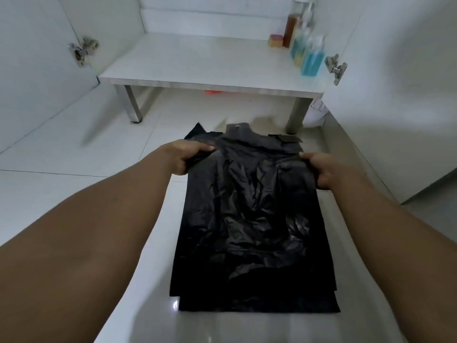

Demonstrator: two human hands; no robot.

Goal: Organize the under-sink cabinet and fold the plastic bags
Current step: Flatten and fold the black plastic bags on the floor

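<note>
Gripping the black plastic bag (249,219) at its two side edges, upper centre of frame: the left hand (189,157) has its fingers closed on the left edge, and the right hand (325,173) clamps the right edge likewise. Some fingertips on both hands are hidden under the plastic.

The bag lies flat on the tile floor (61,194), from centre to lower centre. More black layers show along its bottom edge; I cannot tell how many bags there are. Its long axis runs from bottom to top of the frame. The handle end points to the top, toward the open cabinet shelf (197,60).

Upper right: bottles (309,60) with blue liquid, blurred, labels unreadable. A red thing (212,92) under the shelf is mostly hidden. Both forearms are cut off at the frame's lower edge.
</note>
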